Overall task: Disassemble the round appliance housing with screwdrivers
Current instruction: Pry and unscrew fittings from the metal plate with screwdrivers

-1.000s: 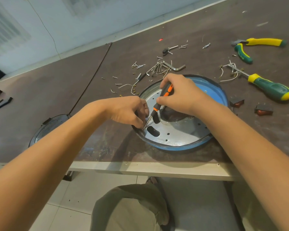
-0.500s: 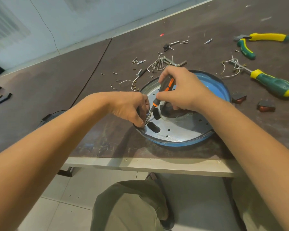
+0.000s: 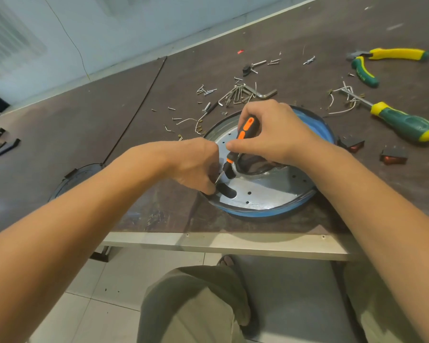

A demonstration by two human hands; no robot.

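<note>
The housing (image 3: 263, 214) lies on the bench (image 3: 109, 120). The right hand (image 3: 275, 134) grips the screwdriver (image 3: 245, 127), tip at the housing's left rim. The left hand (image 3: 196, 164) curls there, on rim or screw I cannot tell. Best keep the shaft square, press down and turn slowly.

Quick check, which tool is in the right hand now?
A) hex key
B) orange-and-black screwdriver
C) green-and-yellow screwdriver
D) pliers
B: the right hand grips the orange-and-black screwdriver, tip down inside the round housing; the green-and-yellow screwdriver lies on the table.
</note>
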